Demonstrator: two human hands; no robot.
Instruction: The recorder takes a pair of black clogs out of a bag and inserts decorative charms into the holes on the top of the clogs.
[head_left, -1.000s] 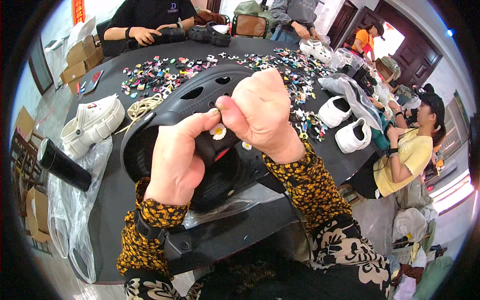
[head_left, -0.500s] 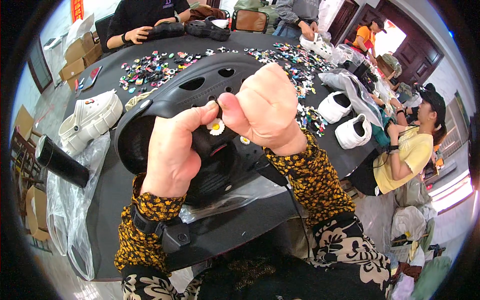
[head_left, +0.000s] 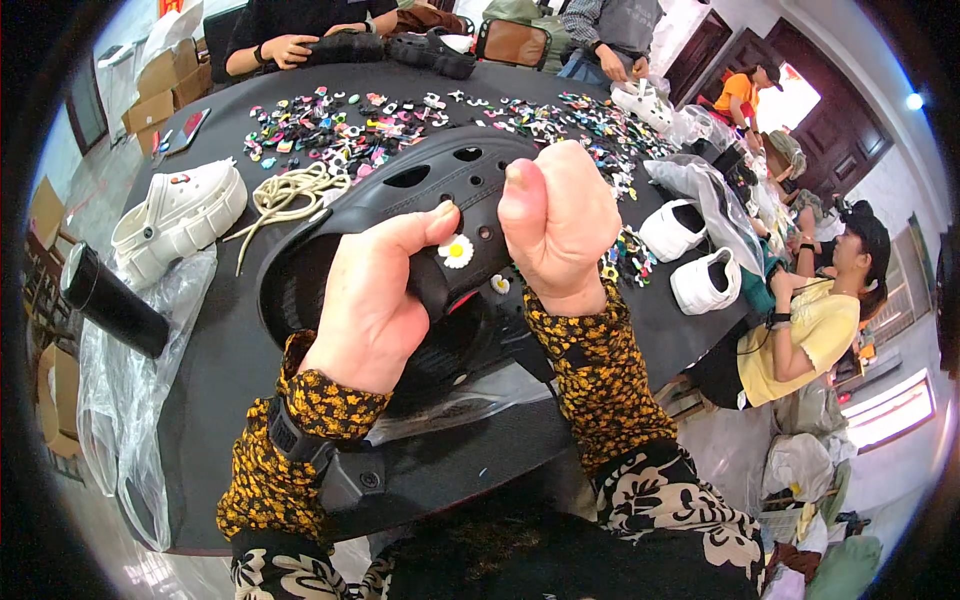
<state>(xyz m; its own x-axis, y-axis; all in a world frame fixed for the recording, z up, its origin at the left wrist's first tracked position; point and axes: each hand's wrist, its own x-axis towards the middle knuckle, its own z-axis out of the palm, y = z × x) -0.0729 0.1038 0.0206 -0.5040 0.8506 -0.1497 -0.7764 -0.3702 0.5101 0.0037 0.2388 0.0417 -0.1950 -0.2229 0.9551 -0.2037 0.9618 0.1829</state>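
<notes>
Your left hand (head_left: 365, 305) grips the black clog (head_left: 400, 215); your right hand (head_left: 560, 225) is closed on its front. Hold steady, pressing the daisy charm (head_left: 456, 251) squarely.

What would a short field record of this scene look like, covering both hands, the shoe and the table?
left hand: grips the black clog, thumb by a daisy charm
right hand: closed on the clog's upper, fingers curled
clog: held above the table, holes in its upper, a second small charm lower down
table: dark; heap of coloured charms, white clog, cord, black cylinder, plastic bag
others: people seated around the far edge
</notes>
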